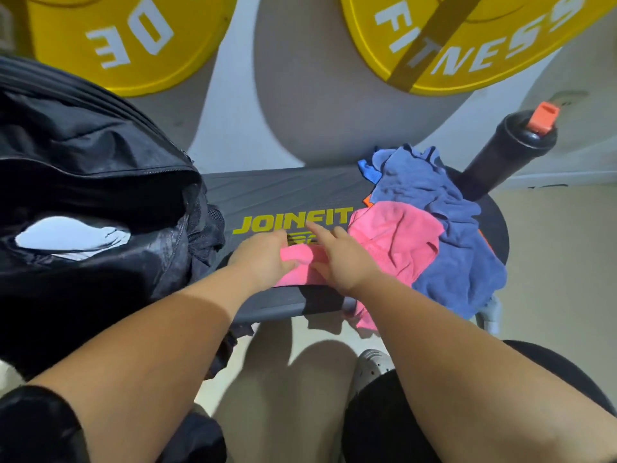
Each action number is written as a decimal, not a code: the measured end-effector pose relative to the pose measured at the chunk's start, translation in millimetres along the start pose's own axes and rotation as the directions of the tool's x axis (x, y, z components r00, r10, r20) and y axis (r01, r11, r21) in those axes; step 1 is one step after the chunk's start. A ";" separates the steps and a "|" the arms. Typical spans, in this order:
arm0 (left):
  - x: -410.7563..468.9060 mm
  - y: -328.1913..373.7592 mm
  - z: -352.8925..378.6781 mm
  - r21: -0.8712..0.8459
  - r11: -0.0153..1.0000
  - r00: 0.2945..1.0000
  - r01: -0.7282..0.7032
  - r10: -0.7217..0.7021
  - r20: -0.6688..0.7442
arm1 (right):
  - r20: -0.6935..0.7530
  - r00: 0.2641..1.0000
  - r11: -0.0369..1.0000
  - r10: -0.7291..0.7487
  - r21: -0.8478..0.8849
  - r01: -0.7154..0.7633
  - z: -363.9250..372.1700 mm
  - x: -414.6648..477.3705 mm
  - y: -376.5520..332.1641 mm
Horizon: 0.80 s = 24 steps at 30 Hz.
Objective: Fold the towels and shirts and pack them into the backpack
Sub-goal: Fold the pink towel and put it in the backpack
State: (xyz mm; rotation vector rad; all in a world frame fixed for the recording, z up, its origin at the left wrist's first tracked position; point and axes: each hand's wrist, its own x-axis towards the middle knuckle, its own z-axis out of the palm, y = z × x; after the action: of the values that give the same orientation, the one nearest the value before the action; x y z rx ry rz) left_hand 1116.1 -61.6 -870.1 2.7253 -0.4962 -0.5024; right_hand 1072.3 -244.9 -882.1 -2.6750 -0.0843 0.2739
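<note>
A pink towel (397, 242) lies across the dark step platform (287, 192), one end stretched left under my hands. My left hand (263, 255) grips that left end, fingers curled over the cloth. My right hand (337, 255) rests on the pink towel beside it with the index finger stretched forward. A crumpled blue cloth (447, 228) is heaped to the right of the pink one, partly over it. The black backpack (86, 182) stands open on the left, with something white (70, 235) visible inside.
Two yellow weight plates (467, 38) lean against the wall behind the platform. A black bottle with an orange cap (507, 152) stands at the right rear. My knees and a grey shoe (374, 362) are below the platform's front edge.
</note>
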 end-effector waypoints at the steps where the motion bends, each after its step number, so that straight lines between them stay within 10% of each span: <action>1: -6.4 0.9 -6.9 -0.078 0.997 1.000 0.010 -0.011 -0.023 | 0.022 1.000 0.997 0.005 0.080 -0.007 -9.5 -3.0 -4.2; 7: -54.8 12.2 -77.7 -0.495 0.859 0.990 -0.131 0.085 -0.115 | -0.097 0.989 0.911 -0.108 0.388 0.138 -81.5 -28.5 -40.0; 12: -101.3 4.2 -146.7 -0.523 0.789 0.944 -0.323 0.306 -0.120 | -0.157 0.969 0.839 -0.190 0.486 0.244 -124.8 -56.2 -84.6; 24: -165.5 -84.5 -215.6 -0.501 0.843 0.966 -0.197 0.080 -0.245 | -0.047 0.965 0.768 -0.256 0.597 0.233 -116.6 -21.6 -214.6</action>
State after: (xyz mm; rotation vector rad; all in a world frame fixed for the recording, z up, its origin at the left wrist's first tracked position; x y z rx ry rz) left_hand 1078.8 131.5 -664.3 2.1641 -0.4208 -0.2482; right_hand 1072.0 -104.3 -681.3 -1.9945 -0.3055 0.2188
